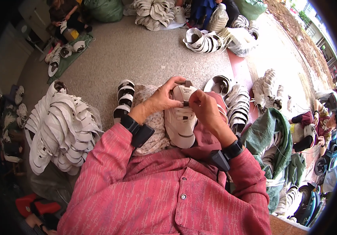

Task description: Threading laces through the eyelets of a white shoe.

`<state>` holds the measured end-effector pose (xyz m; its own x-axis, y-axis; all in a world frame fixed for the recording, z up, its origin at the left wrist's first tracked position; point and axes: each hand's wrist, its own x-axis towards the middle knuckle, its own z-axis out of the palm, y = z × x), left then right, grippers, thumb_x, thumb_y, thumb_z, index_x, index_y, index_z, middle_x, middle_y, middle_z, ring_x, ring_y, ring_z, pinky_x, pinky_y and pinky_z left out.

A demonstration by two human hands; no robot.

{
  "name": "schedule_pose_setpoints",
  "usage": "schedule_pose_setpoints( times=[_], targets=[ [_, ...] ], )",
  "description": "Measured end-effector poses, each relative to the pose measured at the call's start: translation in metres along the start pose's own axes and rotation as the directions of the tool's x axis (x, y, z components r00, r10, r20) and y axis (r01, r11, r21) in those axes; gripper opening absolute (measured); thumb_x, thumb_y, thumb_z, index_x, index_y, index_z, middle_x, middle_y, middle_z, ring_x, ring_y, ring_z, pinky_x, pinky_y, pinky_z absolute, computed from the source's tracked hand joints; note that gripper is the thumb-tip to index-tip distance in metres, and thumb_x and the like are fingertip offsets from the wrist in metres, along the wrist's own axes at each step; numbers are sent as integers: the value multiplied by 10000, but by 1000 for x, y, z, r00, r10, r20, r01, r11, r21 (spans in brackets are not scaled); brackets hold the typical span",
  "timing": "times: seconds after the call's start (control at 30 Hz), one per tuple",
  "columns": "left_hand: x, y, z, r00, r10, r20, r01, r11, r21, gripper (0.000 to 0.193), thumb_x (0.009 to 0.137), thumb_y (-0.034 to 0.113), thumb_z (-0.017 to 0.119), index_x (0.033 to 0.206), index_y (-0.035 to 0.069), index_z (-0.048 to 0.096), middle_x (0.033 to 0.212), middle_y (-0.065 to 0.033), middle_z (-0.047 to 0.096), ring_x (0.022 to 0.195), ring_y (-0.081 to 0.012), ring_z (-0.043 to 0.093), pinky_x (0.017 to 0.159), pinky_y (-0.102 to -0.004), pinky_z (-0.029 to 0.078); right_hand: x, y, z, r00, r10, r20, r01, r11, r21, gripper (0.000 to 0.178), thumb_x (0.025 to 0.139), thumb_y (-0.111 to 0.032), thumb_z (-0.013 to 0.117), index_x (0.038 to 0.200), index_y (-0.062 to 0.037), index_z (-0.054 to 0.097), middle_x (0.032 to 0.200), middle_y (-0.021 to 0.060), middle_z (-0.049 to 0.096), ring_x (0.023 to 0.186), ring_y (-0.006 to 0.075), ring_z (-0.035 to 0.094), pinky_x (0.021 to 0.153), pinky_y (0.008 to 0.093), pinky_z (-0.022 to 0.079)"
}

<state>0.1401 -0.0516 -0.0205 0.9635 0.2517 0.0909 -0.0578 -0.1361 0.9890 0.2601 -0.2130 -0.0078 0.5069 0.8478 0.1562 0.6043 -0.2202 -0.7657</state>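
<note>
Shoe upper (179,127), probably light and pliable, lies near the far edge of the lap (207,140), best held by its tongue (181,94), which left grip (158,98) pinches; right grip (208,113) presses fingertips together beside it.

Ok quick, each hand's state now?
Left hand: closed on the white shoe upper.
Right hand: pinched closed; whether it holds anything can't be told.

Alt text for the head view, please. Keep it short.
The wearer's left-hand grip holds a white shoe, toe toward the body; the right-hand grip is pinched at its far end. Stacked white shoes lie on both sides.
</note>
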Motion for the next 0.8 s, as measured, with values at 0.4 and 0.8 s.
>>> schedule_pose_setpoints(
  times=[0.4,0.8],
  targets=[
    [-19,8,11,984,120,-132,-54,904,424,149,732,93,764,779,54,628,1221,-96,522,1175,-256,501,969,-326,409,1,-1,-12,983,67,172,-110,962,252,125,819,-38,615,934,10,620,767,84,663,681,156,640,619,301,499],
    [-216,-6,-206,193,189,-963,132,967,216,223,852,181,706,1005,93,572,977,-3,568,819,-87,526,631,-220,418,-8,21,-77,987,148,58,-157,855,493,170,928,-142,613,989,13,649,808,42,662,681,93,609,590,228,494]
  ],
)
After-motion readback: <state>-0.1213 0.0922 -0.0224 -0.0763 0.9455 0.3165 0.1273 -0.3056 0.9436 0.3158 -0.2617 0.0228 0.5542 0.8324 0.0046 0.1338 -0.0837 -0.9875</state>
